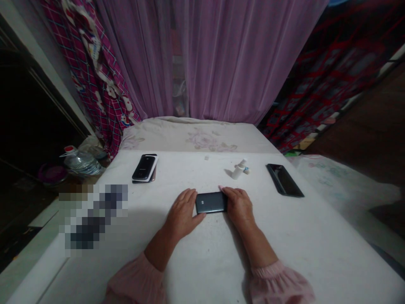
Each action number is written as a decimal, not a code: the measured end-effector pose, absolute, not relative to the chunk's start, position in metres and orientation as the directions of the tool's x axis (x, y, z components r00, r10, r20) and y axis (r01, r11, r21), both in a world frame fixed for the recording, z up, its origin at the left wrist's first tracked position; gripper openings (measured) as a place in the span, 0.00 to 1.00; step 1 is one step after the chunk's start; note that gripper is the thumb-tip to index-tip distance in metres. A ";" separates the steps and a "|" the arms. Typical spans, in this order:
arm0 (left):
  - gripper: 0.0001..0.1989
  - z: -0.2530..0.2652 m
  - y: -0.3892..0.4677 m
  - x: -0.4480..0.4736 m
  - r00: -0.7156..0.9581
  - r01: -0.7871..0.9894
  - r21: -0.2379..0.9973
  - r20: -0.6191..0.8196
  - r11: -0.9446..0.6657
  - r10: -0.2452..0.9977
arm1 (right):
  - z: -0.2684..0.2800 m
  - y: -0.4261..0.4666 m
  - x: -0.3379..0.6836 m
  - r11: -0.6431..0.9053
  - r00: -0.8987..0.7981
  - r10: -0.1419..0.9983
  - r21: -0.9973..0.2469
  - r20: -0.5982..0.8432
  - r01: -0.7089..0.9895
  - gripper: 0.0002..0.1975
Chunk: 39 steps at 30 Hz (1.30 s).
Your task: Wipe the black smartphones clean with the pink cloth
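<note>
A dark smartphone lies sideways at the middle of the white-covered table, its back facing up with a small light logo. My left hand grips its left end, thumb along the near edge and fingers at the far edge. Around the right end is my right hand, fingers closed over it, with something small and pink showing by the fingertips. The phone's underside is hidden.
At the left sits a stack of phones; at the right, a dark phone or tablet stack. A white spray bottle stands beyond my right hand, beside a small white-and-blue item. A pixelated patch covers the left table edge. A water jug is beyond it.
</note>
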<state>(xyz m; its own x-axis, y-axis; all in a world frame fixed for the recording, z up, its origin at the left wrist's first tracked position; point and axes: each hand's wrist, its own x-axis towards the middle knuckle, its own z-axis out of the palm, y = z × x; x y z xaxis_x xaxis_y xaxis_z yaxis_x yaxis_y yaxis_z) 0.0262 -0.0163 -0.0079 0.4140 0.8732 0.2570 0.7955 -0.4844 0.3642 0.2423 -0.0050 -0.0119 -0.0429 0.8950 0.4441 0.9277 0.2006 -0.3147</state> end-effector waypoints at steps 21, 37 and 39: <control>0.30 -0.011 -0.015 0.026 0.429 0.797 0.320 0.297 -0.512 0.853 | -0.017 -0.008 0.231 0.322 -0.121 0.832 -0.293 0.542 0.900 0.22; 0.30 -0.012 -0.015 0.025 0.432 0.795 0.324 0.291 -0.513 0.854 | -0.010 -0.009 0.225 0.274 -0.109 0.857 -0.266 0.503 0.924 0.19; 0.30 -0.012 -0.015 0.026 0.429 0.795 0.326 0.295 -0.512 0.854 | -0.011 -0.010 0.221 0.321 -0.155 0.837 -0.240 0.525 0.916 0.19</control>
